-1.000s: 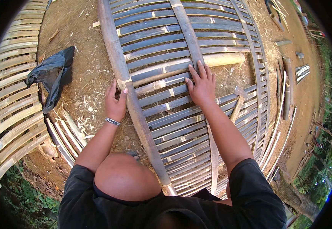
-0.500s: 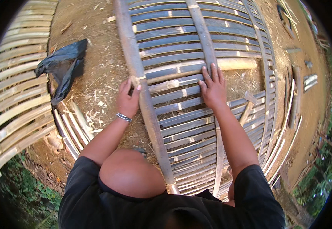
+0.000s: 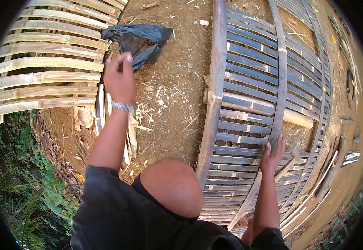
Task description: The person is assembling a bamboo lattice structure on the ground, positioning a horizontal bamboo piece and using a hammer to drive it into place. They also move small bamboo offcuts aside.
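A large bamboo slat panel point(image 3: 248, 137) of dark strips and long rails lies on the ground in front of me and to the right. My right hand point(image 3: 272, 154) rests on its middle rail, fingers stretched out. Off to the left, my left hand point(image 3: 121, 81), with a braided silver bracelet at the wrist, is raised beside a black plastic sheet or bag point(image 3: 158, 39). Its fingers are bent and somewhat apart, with nothing visible in them. A thick pale bamboo pole point(image 3: 296, 118) passes crosswise under the panel.
A second slatted bamboo panel point(image 3: 44, 79) of pale strips lies at the left. Split bamboo pieces point(image 3: 132, 135) and shavings litter the soil between. A wooden-handled tool point(image 3: 285, 170) lies on the dark panel. Green plants point(image 3: 27, 175) grow at the lower left.
My left hand has left the near rail of the dark panel and moved left toward the black plastic. My right hand stays on the middle rail, slightly nearer me. The view has swung left.
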Demonstrator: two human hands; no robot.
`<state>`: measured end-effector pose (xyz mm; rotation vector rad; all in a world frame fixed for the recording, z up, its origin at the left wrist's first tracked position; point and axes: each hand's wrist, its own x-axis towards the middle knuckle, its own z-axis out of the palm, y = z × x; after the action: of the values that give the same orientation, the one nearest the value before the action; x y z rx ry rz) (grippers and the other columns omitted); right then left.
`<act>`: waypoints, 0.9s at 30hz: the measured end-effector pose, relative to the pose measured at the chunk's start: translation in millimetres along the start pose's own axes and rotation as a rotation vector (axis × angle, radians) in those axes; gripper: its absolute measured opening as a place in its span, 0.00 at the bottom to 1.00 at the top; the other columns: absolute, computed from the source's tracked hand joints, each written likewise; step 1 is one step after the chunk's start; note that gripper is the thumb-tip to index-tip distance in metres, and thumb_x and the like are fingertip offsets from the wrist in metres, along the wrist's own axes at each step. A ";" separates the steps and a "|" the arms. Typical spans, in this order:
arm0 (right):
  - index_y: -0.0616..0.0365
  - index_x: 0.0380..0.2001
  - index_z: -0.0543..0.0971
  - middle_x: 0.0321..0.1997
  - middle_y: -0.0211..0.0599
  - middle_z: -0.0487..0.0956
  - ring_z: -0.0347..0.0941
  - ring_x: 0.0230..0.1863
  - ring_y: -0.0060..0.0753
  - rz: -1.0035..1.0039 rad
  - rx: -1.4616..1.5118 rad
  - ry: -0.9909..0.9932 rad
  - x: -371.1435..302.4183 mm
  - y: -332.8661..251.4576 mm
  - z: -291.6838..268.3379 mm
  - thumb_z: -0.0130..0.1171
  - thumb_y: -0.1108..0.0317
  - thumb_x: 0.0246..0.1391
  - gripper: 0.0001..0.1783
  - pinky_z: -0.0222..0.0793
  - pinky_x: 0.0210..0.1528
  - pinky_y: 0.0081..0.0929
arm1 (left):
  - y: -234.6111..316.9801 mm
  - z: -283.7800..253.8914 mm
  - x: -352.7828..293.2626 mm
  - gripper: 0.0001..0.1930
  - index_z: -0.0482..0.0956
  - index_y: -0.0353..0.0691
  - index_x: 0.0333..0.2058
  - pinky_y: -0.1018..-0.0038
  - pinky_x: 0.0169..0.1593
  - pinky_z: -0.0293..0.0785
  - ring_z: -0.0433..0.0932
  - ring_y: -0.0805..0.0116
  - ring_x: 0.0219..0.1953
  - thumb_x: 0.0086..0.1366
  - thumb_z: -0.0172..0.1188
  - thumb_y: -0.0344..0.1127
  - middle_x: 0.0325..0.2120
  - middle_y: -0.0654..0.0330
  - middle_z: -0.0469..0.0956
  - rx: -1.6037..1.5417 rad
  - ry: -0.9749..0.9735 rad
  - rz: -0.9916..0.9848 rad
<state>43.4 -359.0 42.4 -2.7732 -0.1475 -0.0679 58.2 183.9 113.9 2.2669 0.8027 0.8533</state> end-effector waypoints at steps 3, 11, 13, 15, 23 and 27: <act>0.59 0.70 0.63 0.74 0.56 0.60 0.54 0.74 0.58 0.108 -0.003 -0.027 -18.6 13.7 -8.0 0.59 0.66 0.62 0.35 0.49 0.74 0.48 | -50.2 12.5 86.7 0.16 0.86 0.34 0.41 0.68 0.45 0.77 0.84 0.57 0.40 0.68 0.61 0.44 0.38 0.50 0.86 0.251 -0.356 0.075; 0.62 0.69 0.63 0.74 0.56 0.62 0.55 0.74 0.57 0.224 -0.038 -0.071 -51.6 27.4 -24.2 0.61 0.66 0.62 0.35 0.49 0.74 0.45 | -102.8 90.7 136.8 0.17 0.87 0.39 0.42 0.59 0.56 0.76 0.81 0.46 0.49 0.64 0.58 0.45 0.45 0.44 0.82 0.844 -0.672 0.146; 0.63 0.69 0.63 0.73 0.56 0.62 0.56 0.74 0.57 0.222 -0.022 -0.076 -55.4 27.8 -25.5 0.61 0.67 0.61 0.35 0.50 0.74 0.45 | -104.5 99.9 131.1 0.18 0.87 0.39 0.42 0.58 0.57 0.76 0.81 0.45 0.50 0.65 0.56 0.45 0.46 0.43 0.82 0.813 -0.658 0.125; 0.64 0.69 0.63 0.73 0.57 0.63 0.56 0.74 0.57 0.220 0.012 -0.085 -55.0 21.3 -24.7 0.62 0.68 0.61 0.35 0.50 0.74 0.44 | -119.1 109.8 128.8 0.18 0.86 0.39 0.43 0.58 0.58 0.75 0.80 0.46 0.52 0.65 0.54 0.43 0.48 0.41 0.80 0.805 -0.644 0.078; 0.67 0.66 0.66 0.69 0.59 0.67 0.60 0.71 0.58 0.236 0.036 -0.080 -51.7 21.5 -29.2 0.62 0.68 0.61 0.33 0.52 0.73 0.45 | -152.0 117.7 133.3 0.18 0.86 0.41 0.42 0.58 0.56 0.76 0.80 0.45 0.50 0.64 0.54 0.45 0.48 0.44 0.81 0.796 -0.608 0.140; 0.67 0.65 0.68 0.68 0.59 0.68 0.61 0.70 0.59 0.279 0.061 -0.041 -53.9 38.7 -34.4 0.63 0.66 0.60 0.33 0.53 0.73 0.45 | -148.2 74.0 138.7 0.16 0.88 0.43 0.38 0.57 0.50 0.78 0.82 0.44 0.44 0.62 0.59 0.47 0.38 0.43 0.83 0.567 -0.542 0.180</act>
<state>-6.8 -412.4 57.2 -2.7064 0.2229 0.0638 148.3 354.6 16.9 2.9034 0.6394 0.0378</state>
